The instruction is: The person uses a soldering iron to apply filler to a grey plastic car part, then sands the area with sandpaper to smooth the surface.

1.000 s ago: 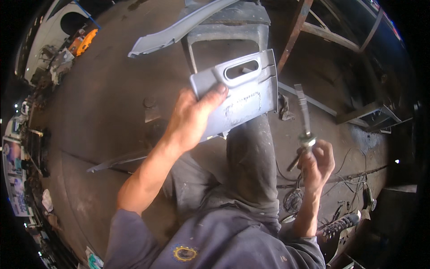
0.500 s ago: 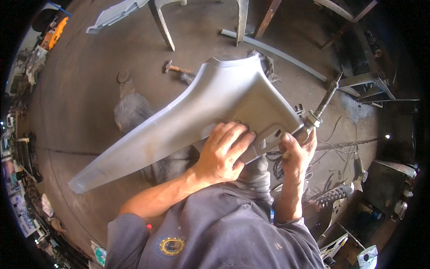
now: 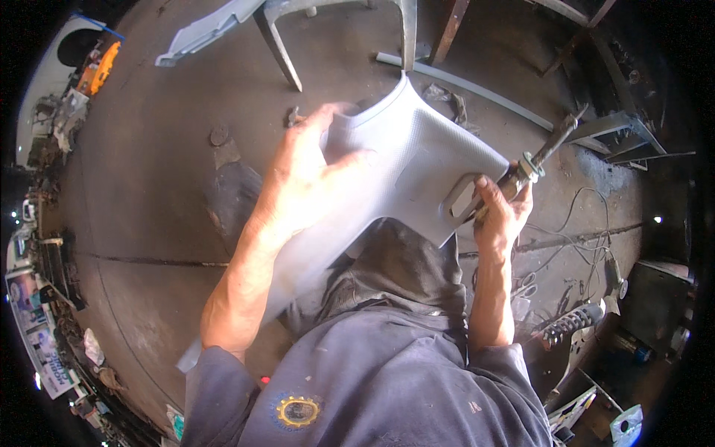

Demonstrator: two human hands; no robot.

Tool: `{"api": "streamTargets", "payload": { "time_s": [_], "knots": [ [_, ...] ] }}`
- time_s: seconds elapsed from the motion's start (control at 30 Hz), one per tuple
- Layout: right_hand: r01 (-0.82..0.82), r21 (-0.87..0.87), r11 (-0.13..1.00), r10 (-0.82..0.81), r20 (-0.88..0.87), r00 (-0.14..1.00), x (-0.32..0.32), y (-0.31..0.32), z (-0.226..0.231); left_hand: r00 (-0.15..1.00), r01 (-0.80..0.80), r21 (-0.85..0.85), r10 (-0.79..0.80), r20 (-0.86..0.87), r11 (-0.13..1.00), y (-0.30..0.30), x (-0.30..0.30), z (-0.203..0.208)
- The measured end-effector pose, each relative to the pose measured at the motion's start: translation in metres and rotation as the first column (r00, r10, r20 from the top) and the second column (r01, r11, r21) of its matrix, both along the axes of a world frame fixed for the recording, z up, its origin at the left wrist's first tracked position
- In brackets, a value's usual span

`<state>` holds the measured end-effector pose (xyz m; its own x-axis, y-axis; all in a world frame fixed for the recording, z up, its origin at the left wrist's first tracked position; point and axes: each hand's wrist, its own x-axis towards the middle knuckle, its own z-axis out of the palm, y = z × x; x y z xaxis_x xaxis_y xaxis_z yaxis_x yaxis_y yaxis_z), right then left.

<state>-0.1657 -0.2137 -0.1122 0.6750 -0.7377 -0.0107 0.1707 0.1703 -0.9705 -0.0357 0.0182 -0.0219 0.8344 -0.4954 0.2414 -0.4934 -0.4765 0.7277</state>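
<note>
A long grey plastic trim panel lies across in front of me, wide and textured at its right end, tapering toward the lower left behind my left forearm. My left hand grips its far edge, thumb on the upper face, fingers mostly hidden beyond the rim. In my right hand is a soldering iron, its pointed tip up and to the right, away from the panel. The right thumb rests by the panel's right end, next to a raised oblong recess. My right hand's lower fingers are hidden.
A hammer head shows just past my left hand. Beyond stand a chair and a metal frame; a long grey strip lies on the floor. To the right are a cable, scissors and a shock absorber.
My left hand has moved from the panel's near edge up to its far edge. The panel has turned, its narrow end swinging nearer to me. The right hand keeps the soldering iron.
</note>
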Motion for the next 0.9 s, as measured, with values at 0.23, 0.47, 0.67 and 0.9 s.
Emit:
{"api": "streamTargets", "payload": {
  "time_s": [0.23,0.47,0.67,0.9],
  "knots": [
    [-0.136,-0.045,0.990,0.135,-0.030,0.990,0.064,-0.010,0.023,0.990,-0.019,-0.240,-0.014,-0.137,0.971,0.000,-0.011,0.029],
    [-0.188,-0.104,0.977,0.181,-0.077,0.981,0.086,-0.010,0.016,0.985,-0.129,-0.221,0.100,-0.139,0.967,-0.002,-0.007,0.031],
    [-0.189,-0.101,0.977,0.194,0.047,0.980,0.090,-0.005,0.012,0.985,-0.152,-0.188,0.132,-0.114,0.970,-0.001,-0.005,0.029],
    [-0.177,-0.134,0.975,0.174,-0.034,0.984,0.088,-0.005,0.012,0.989,-0.128,-0.188,0.110,-0.104,0.974,-0.001,-0.005,0.032]
  ]
}}
